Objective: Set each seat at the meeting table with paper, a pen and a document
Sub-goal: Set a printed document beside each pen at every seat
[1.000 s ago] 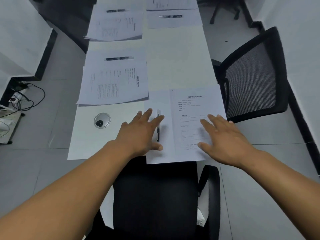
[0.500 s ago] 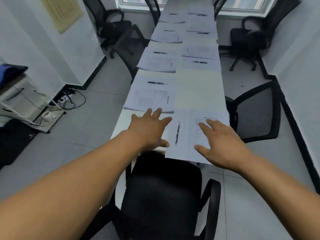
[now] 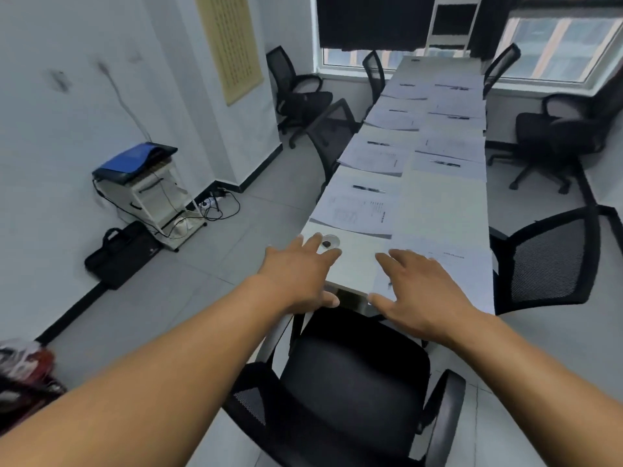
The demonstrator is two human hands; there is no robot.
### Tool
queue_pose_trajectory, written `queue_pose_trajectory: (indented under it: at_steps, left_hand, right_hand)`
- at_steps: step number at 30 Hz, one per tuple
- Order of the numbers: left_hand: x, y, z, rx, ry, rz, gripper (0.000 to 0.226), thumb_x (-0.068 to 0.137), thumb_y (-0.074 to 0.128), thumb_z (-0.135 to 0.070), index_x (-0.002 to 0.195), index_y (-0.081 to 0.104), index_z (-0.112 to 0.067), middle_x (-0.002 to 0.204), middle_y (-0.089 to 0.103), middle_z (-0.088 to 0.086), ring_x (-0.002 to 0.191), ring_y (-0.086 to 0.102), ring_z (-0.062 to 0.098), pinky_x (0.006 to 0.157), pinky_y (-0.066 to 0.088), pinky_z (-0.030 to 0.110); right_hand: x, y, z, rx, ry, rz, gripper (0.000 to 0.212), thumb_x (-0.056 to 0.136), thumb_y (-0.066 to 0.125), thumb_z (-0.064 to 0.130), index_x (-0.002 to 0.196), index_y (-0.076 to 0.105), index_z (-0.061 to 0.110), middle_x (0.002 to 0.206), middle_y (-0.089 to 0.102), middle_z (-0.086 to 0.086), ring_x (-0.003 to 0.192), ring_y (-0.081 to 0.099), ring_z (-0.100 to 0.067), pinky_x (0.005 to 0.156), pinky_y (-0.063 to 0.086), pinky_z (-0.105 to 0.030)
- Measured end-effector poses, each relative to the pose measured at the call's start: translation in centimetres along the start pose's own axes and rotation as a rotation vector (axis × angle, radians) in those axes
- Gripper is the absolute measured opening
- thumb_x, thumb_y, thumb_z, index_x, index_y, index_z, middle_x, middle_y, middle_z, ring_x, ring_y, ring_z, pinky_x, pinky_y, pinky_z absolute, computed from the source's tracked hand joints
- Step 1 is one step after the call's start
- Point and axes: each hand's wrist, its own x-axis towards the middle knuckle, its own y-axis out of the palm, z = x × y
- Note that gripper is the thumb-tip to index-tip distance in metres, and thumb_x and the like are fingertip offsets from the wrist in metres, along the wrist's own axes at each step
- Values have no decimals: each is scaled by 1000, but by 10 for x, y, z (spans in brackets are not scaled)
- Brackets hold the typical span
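The surface point(image 3: 441, 210) looked smooth, matt and white. The sheets point(image 3: 357, 210) on it were thin white paper with dark print. The grommet point(image 3: 329, 243) had a shiny metal-looking ring. The chair point(image 3: 350, 382) nearest had a matt black seat, and the one beside it point(image 3: 549, 261) a black mesh back. The floor point(image 3: 188, 284) was pale tile with a faint sheen.

Single head view, near table point(image 3: 445, 203) end, facing forward-down along its length.

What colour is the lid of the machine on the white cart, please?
Blue, with a dark edge: the lid on the white cart shows in the head view.
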Motion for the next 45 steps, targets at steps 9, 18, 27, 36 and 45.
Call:
queue_pose_trajectory:
  at_steps: [9, 18, 27, 36, 45]
  left_hand:
    - [-33, 16, 119, -35, -72, -30, 95, 93, 67, -73, 169, 19, -41, 181, 10, 4, 167, 16, 35, 120, 35, 69]
    - [-57, 29, 312, -79, -115, -30, 100, 94, 67, -73, 172, 14, -40, 183, 5, 2, 168, 13, 32, 125, 31, 67]
    - [-65, 4, 453, -57, -188, -84, 83, 98, 65, -66, 166, 31, -33, 169, 35, 3, 150, 46, 32, 114, 47, 60]
    - [41, -34, 511, -41, -151, -137, 72, 99, 63, -63, 160, 41, -30, 159, 45, 0, 138, 56, 29, 106, 54, 54]
    - [186, -83, 540, -21, -60, -125, 76, 98, 62, -64, 164, 39, -33, 163, 43, -1, 142, 54, 28, 109, 54, 51]
  right_hand:
    - [56, 6, 118, -47, -96, -11, 73, 99, 51, 62, 161, 34, 26, 166, 40, -2, 149, 39, -27, 122, 33, -44]
    - [148, 21, 290, -49, -108, -2, 73, 99, 53, 63, 160, 36, 26, 166, 40, -3, 153, 37, -26, 123, 33, -45]
    - [231, -10, 398, -75, -120, -23, 66, 101, 51, 64, 153, 44, 25, 156, 50, -2, 144, 48, -28, 121, 39, -47]
    - [361, -25, 397, -95, -64, -30, 49, 97, 52, 60, 130, 56, 25, 131, 61, -2, 120, 59, -29, 105, 47, -47]
    - [471, -49, 345, -28, 44, -20, 44, 97, 53, 57, 127, 56, 24, 126, 61, -2, 115, 59, -30, 102, 48, -46]
